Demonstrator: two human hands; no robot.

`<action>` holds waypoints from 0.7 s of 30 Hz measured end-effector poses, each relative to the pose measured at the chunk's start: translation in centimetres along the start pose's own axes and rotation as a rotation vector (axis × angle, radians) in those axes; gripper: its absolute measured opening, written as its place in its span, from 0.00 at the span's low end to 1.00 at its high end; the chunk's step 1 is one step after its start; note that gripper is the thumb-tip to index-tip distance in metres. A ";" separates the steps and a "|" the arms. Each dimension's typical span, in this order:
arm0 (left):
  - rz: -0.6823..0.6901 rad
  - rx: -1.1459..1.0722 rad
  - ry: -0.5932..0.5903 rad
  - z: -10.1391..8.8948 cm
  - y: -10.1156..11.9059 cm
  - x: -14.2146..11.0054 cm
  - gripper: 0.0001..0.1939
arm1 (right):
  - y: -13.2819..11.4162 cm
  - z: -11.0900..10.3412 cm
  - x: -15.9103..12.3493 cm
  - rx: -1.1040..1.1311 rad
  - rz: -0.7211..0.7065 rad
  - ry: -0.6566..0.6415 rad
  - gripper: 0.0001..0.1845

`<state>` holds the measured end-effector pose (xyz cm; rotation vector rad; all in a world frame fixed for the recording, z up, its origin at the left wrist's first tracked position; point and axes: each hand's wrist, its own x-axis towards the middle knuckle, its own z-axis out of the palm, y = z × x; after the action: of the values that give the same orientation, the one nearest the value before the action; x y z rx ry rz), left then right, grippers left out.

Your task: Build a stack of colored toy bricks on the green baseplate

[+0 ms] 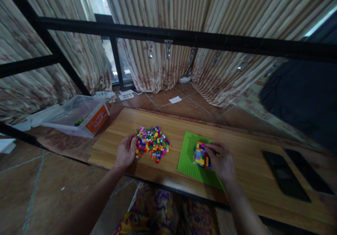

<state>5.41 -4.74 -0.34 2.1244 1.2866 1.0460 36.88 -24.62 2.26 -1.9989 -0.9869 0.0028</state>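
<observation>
A pile of small multicoloured toy bricks [154, 142] lies loose on the wooden board. At its left edge is my left hand [126, 152], fingers loosely bent and a little apart, holding nothing that I can see. To the right, a green studded baseplate [185, 163] bears a block built of colourful bricks [201, 158]. My right hand [222, 159] reaches over that block from the right. Its thumb and fingertips are pinched at the block's top far edge, on a small pink brick [203, 145]. The hand hides the block's right side.
Two dark flat slabs, one a black phone-like panel [285, 175], lie at the right of the wooden board [247, 158]. A clear plastic bin [71, 119] with an orange label stands beyond the left end. A black metal bar [181, 37] crosses in front of the curtains.
</observation>
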 end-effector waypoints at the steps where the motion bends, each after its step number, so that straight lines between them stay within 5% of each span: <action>1: -0.002 -0.001 -0.001 0.0 0.0 0.0 0.24 | 0.0 0.0 0.0 0.020 0.020 0.003 0.23; 14: -0.010 0.015 -0.002 0.3 -0.2 0.1 0.23 | 1.2 -0.4 0.8 0.099 0.103 0.023 0.26; 21: -0.003 0.024 -0.013 0.0 0.1 0.0 0.23 | 0.7 0.6 1.6 0.023 0.148 -0.142 0.26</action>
<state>5.49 -4.83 -0.27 2.1433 1.3018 1.0182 38.22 -23.35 1.96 -2.0687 -0.9205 0.2384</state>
